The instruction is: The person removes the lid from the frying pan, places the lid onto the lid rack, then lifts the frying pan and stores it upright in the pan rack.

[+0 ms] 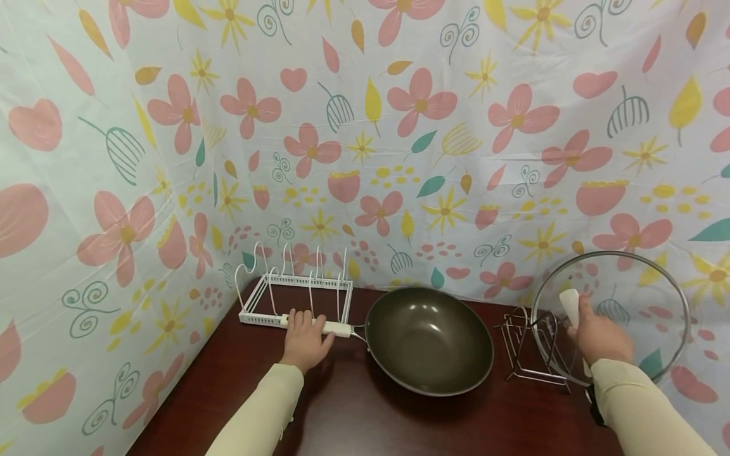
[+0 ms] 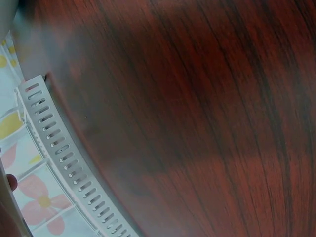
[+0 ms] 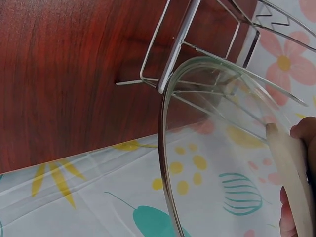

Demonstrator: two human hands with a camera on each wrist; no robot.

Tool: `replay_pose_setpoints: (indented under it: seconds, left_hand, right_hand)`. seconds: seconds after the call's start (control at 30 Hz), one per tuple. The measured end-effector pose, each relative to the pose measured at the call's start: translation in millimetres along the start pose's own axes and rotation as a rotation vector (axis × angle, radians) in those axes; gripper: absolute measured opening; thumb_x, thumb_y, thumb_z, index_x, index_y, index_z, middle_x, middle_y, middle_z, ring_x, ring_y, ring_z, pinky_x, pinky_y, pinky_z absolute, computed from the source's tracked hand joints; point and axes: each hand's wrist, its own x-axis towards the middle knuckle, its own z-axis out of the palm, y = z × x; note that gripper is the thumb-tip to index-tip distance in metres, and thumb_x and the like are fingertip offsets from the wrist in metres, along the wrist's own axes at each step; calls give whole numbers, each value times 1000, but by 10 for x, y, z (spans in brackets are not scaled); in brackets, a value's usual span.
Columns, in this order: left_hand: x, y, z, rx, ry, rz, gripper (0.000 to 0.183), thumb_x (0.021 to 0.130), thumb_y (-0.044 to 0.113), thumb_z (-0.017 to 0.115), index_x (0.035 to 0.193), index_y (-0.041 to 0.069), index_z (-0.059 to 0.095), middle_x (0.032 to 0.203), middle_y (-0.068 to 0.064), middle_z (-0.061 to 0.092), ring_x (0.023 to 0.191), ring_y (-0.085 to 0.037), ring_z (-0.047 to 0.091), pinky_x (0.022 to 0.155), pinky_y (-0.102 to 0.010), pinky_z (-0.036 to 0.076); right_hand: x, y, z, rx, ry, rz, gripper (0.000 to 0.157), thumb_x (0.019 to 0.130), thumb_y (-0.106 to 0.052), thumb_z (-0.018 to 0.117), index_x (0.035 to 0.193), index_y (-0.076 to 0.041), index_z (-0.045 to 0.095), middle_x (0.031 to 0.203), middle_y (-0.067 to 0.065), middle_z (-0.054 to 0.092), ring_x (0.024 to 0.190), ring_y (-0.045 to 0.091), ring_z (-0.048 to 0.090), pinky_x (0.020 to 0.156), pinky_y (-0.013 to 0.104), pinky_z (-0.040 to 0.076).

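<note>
A dark wok [image 1: 428,348] sits on the table with its pale handle [image 1: 338,329] pointing left. My left hand [image 1: 307,342] grips that handle, its fingers laid over the top. Just behind this hand is a white slotted rack [image 1: 253,318] with upright wire loops, its perforated edge [image 2: 74,173] also in the left wrist view. My right hand [image 1: 606,342] holds a glass lid [image 1: 633,294] by its pale handle [image 3: 291,168]. Tilted upright, the lid overlaps a wire stand [image 1: 538,378] at the right; whether its metal rim [image 3: 164,143] rests in the wires I cannot tell.
The reddish-brown wooden table [image 1: 365,418] meets a floral-patterned curtain [image 1: 422,158] along the back and left. The wok stands between the white rack and the wire stand. A dark band [image 1: 595,408] is around the right wrist.
</note>
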Motion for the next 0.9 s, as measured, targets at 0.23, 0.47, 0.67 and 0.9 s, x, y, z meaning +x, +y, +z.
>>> replay_pose_setpoints:
  seconds: [0.23,0.47,0.67,0.9]
  left_hand:
    - [11,11,0,7,-4,1,45,99,51,53,122,12,59,114,-18,50,119,-40,41,117,-59,17]
    - [3,3,1,11,1,5,45,98,51,54,122,12,59,112,-17,50,117,-40,42,117,-59,18]
    - [9,-8,18,12,2,9,46,98,51,54,122,13,59,112,-17,50,118,-40,41,116,-60,19]
    - [19,-3,-25,16,-16,12,45,98,51,55,121,12,58,112,-18,49,118,-41,41,117,-59,17]
  right_hand:
    - [1,38,5,5,-6,1,82,89,-16,69,149,3,16,70,29,59,54,37,56,43,50,41]
    - [5,56,12,5,1,-44,80,89,-13,71,147,3,18,66,24,58,52,35,56,42,49,40]
    - [3,57,7,-6,-6,-44,80,89,-13,71,147,3,17,65,22,57,51,34,55,41,47,39]
    - [-26,35,-13,-27,-40,-29,82,94,-18,66,152,4,13,63,19,57,48,29,52,40,45,40]
